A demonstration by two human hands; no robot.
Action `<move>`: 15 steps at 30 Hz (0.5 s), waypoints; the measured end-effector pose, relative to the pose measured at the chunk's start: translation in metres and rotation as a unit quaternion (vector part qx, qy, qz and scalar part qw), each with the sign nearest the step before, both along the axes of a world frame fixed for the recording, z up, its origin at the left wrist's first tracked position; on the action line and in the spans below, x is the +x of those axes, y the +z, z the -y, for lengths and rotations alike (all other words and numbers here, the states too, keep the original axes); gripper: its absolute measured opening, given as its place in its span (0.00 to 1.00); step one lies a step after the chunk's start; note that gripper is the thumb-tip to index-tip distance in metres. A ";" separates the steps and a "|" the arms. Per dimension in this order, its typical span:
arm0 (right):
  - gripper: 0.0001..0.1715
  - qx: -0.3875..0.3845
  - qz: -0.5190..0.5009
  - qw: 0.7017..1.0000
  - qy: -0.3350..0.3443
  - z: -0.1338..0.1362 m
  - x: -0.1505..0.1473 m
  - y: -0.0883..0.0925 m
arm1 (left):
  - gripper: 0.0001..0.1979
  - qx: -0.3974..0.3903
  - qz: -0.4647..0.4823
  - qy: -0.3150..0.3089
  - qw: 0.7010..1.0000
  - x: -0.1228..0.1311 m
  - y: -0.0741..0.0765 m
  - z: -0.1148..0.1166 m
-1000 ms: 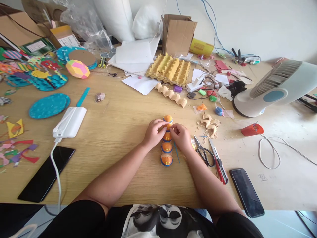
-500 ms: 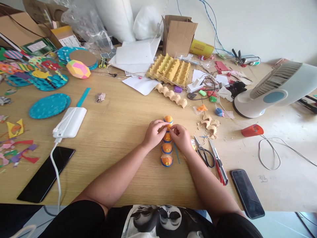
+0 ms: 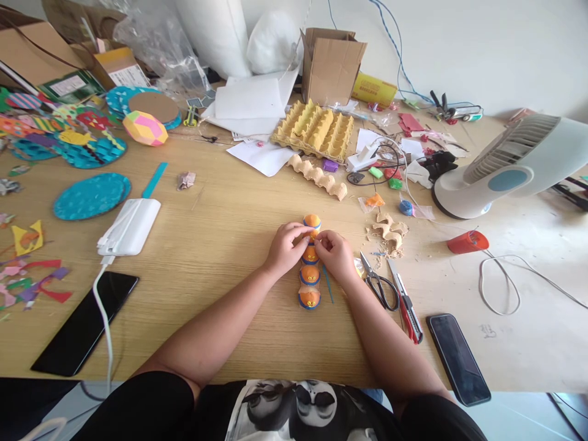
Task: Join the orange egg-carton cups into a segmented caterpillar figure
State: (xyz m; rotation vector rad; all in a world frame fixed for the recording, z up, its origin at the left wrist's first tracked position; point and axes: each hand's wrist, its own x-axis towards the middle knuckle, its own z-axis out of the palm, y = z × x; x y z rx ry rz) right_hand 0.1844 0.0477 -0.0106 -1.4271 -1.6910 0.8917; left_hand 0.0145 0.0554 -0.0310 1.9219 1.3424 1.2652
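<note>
left hand (image 3: 285,248) and right hand (image 3: 337,255), fingers narrowed, pinch a row of orange painted egg-carton cups with blue rims (image 3: 310,277), mid-table toward the near edge of the wooden table (image 3: 220,245); metal scissors (image 3: 377,282) lie just right.

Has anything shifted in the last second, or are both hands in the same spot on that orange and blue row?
Nothing visibly changed. The left hand and right hand stay with their fingers pinched together over the orange and blue row, near its far end. Nothing was picked up or let go. The scissors, the utility knife and the phone lie where they were.
</note>
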 end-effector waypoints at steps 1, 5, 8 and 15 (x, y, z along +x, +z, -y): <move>0.06 -0.006 -0.011 1.000 -0.003 0.000 0.000 0.000 | 0.11 0.000 0.001 0.000 1.000 0.000 0.000 0.000; 0.07 -0.030 -0.040 0.999 -0.012 -0.002 -0.001 0.001 | 0.11 0.002 0.001 0.000 1.000 0.000 -0.001 0.000; 0.08 -0.036 -0.040 0.998 -0.014 -0.002 -0.001 0.003 | 0.11 0.004 0.002 0.001 1.000 0.000 -0.001 0.000; 0.07 -0.034 -0.043 0.998 -0.013 -0.002 -0.002 0.002 | 0.11 0.000 0.001 0.000 1.000 0.000 0.000 0.000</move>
